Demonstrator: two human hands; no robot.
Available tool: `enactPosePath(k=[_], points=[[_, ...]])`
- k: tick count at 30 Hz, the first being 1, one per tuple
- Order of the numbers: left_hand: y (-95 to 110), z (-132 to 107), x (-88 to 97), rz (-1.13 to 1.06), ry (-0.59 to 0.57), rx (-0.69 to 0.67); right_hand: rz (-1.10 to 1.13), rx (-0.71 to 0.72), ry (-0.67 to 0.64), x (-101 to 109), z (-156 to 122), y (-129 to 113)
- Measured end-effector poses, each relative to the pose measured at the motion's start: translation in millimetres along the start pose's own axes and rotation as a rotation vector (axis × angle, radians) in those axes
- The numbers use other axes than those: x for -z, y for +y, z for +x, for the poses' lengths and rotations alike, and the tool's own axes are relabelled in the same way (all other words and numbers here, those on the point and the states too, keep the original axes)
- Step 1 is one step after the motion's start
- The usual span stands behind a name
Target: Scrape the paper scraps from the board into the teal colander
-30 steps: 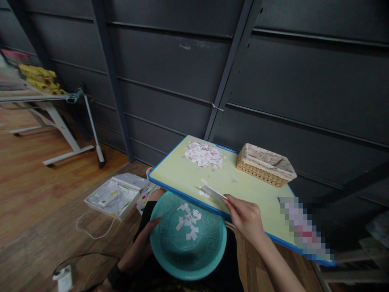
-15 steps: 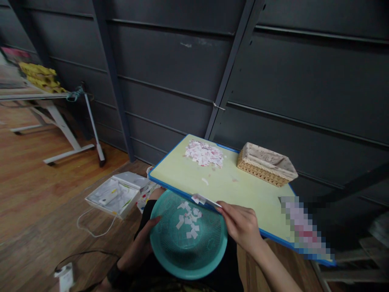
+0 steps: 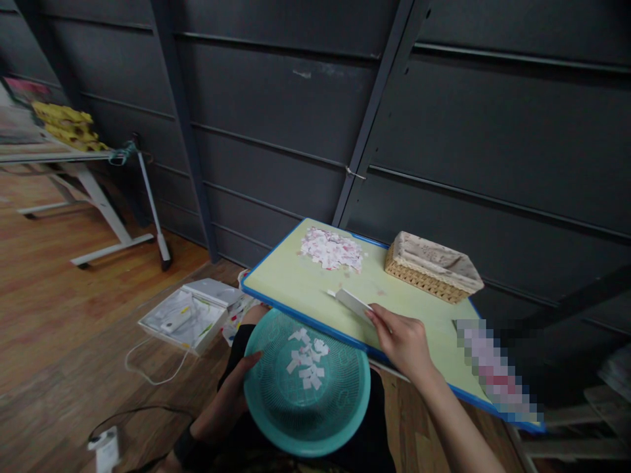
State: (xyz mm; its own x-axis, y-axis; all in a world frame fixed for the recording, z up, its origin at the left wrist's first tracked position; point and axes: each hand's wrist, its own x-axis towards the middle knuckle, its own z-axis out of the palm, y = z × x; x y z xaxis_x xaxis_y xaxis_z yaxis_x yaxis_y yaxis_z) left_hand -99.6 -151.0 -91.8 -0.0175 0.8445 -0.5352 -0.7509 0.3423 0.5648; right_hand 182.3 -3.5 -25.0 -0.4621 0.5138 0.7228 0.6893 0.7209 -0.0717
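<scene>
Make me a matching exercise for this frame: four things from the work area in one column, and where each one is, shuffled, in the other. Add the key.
Things
1. Colander
2. Flat white strip
3. Heap of paper scraps
4. Wicker basket

Places
A. Toward the far left corner of the pale yellow table
B. Over the person's lap, left hand at its rim
C. Along the table's far edge, toward the right
D. Between the fingers of the right hand

Pairs: 1-B, 2-D, 3-A, 4-C
</scene>
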Motion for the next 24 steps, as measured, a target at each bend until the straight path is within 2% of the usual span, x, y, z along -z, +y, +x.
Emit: enactPosePath(k=[4,8,13,16,24], points=[[-2,1,3.2,0.027,-0.004,-0.023,0.033,-0.073,-0.053,12,5,7],[2,-3,-3.2,0.023,-0.015,-0.027,0.088,-0.125,-0.097,21,12,15],[5,-5,-7.1,-0.014,0.012,-0.002,0.104,-0.164,-0.012,22,13,22],[3,-2,-4.6,-0.005,-0.012,-0.02,0.121,-0.163,-0.024,19,11,20],[-1,0,-1.5,0.03,0.039,-0.036,0.067,-0.082,-0.024,14,8,17]])
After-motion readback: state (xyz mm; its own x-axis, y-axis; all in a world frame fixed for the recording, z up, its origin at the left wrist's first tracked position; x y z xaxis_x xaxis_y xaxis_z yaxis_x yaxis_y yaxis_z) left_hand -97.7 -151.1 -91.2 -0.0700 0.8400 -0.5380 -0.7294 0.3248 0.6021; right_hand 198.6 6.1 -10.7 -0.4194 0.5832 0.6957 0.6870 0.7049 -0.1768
